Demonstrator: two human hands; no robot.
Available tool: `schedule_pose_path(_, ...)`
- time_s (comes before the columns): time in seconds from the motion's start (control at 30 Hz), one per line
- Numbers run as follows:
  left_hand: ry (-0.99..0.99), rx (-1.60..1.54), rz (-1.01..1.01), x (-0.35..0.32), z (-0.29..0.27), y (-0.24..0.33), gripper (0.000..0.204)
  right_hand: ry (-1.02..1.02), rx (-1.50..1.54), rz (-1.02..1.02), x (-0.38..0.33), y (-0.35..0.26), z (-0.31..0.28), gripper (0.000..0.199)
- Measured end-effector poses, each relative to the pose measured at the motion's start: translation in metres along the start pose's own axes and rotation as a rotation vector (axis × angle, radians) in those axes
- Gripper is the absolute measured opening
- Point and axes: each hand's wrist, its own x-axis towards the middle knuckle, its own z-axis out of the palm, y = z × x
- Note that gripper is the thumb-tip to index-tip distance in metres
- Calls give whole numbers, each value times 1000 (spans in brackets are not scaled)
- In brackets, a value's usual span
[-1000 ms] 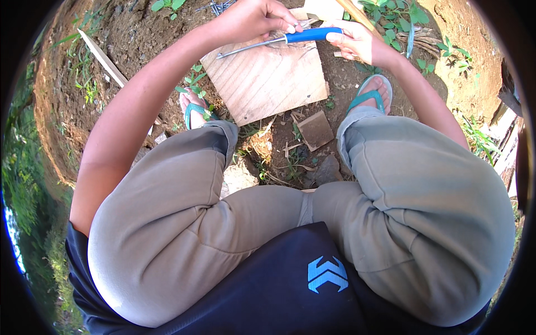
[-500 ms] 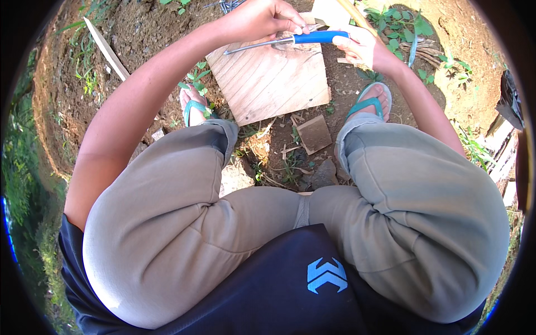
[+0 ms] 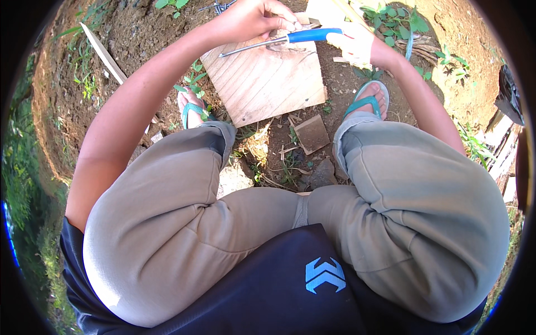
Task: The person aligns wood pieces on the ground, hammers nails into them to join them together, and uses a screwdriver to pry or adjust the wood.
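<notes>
I am squatting over bare soil. My right hand [image 3: 352,44] grips the blue handle of a long screwdriver [image 3: 273,42] whose metal shaft points left, just above a square wooden board [image 3: 268,84] lying on the ground. My left hand [image 3: 259,19] is closed at the board's far edge, fingers pinched on something small and dark next to the shaft; what it is I cannot make out. Both hands are close together above the board's top edge.
My feet in teal flip-flops [image 3: 192,109] [image 3: 365,97] flank the board. A small wood block [image 3: 311,134] and stones lie between my knees. A thin pale stick [image 3: 103,53] lies at left. Green weeds [image 3: 396,22] and a dirt bank sit at upper right.
The view has shifted slightly, so hands and board sit a little lower and larger. The screwdriver stays held across the board's far edge, with its shaft tilted a bit more down to the left.
</notes>
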Motion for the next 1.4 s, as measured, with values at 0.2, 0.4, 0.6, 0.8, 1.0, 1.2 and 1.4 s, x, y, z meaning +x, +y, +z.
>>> schedule_pose_path(0.2, -8, -77, -51, -1, -4, -2, 14, -19, 156, 114, -4, -14, -3, 40)
schedule_pose_path(0.4, 9, 46, 75, -6, -8, -7, 14, -43, 309, 262, 1, -18, -4, 37)
schedule_pose_path(0.6, -61, 66, 95, -12, -15, 6, 14, -58, 395, 227, 2, -16, -2, 36)
schedule_pose_path(0.8, -110, 79, 20, -12, -14, 15, 14, -55, 411, 261, 0, -22, -2, 36)
schedule_pose_path(1.0, -81, 148, 93, -10, -12, 13, 14, -53, 453, 301, 2, -15, 0, 36)
schedule_pose_path(1.2, -86, 154, 47, -9, -11, 11, 14, -73, 451, 299, 2, -10, -2, 37)
schedule_pose_path(1.4, -92, 116, 62, -11, -11, 7, 16, -47, 337, 276, 0, -13, -3, 38)
